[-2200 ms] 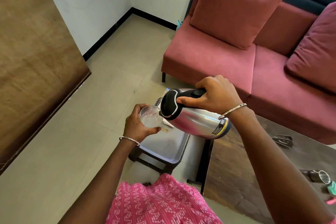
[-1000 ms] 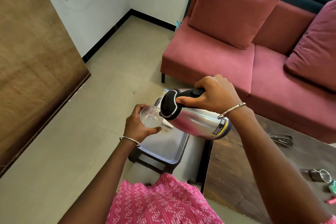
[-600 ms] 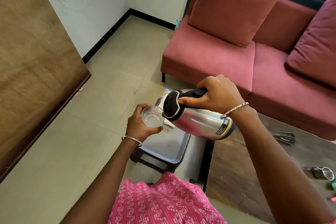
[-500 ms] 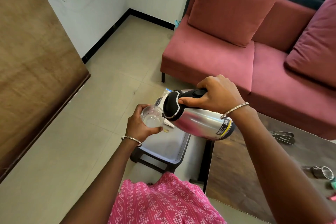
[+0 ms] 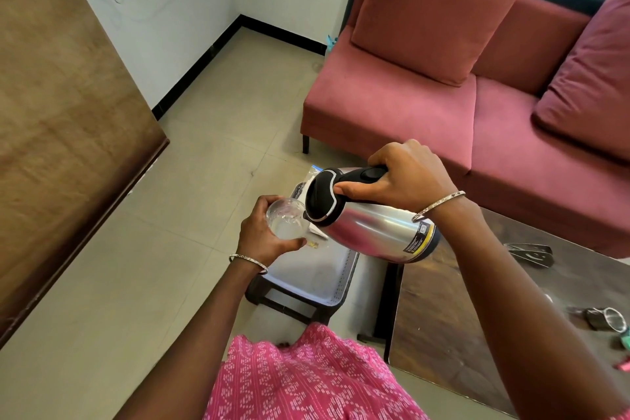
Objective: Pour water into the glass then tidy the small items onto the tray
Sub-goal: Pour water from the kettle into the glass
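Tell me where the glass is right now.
In the head view, the glass is just left of centre, held in the left hand above the tray, its rim at the spout of the tilted kettle in the right hand.

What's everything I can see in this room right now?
kettle: one, steel and black, tilted toward the glass
glass: one, clear, held above the tray
tray: one, silvery, on a dark stool
table: one, dark wood, right
small items: a few, mixed colours, on the table
sofa: one, pink
cushions: two, pink, on the sofa
left hand: one, gripping the glass
right hand: one, gripping the kettle handle
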The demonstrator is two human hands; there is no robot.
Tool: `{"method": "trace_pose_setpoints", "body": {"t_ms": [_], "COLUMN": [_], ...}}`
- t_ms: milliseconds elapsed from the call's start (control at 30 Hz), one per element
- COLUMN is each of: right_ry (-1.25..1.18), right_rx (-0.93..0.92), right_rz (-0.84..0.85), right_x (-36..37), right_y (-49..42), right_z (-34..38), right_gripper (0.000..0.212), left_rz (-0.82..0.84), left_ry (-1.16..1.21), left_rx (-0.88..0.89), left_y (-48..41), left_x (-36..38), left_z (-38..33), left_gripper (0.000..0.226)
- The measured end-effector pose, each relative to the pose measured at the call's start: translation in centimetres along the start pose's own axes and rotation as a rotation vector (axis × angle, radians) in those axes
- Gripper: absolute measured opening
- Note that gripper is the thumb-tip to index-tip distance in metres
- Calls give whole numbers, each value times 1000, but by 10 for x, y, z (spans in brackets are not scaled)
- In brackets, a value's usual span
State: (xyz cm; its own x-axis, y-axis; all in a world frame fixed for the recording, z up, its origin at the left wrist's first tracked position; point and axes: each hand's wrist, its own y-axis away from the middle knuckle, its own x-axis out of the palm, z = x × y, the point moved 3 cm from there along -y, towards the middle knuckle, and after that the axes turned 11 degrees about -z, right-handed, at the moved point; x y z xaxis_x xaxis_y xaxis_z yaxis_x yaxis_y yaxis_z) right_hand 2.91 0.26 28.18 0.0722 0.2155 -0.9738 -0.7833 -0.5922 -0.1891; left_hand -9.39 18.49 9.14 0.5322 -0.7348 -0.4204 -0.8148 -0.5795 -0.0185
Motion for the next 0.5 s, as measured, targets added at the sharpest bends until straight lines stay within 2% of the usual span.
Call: {"method": "trace_pose_setpoints", "body": {"t_ms": [500], "right_ry": [20], "right_rx": [7], "right_rz": [11], "right_x": [3], "right_y": [-5], "right_z": [4], "right_gripper": [81], "left_rz": [-14], "left_ry": [-18], "left_rx": [-14], "left_y": [-1], "left_x": [-4], "left_z": [2], "left_gripper": [85]}}
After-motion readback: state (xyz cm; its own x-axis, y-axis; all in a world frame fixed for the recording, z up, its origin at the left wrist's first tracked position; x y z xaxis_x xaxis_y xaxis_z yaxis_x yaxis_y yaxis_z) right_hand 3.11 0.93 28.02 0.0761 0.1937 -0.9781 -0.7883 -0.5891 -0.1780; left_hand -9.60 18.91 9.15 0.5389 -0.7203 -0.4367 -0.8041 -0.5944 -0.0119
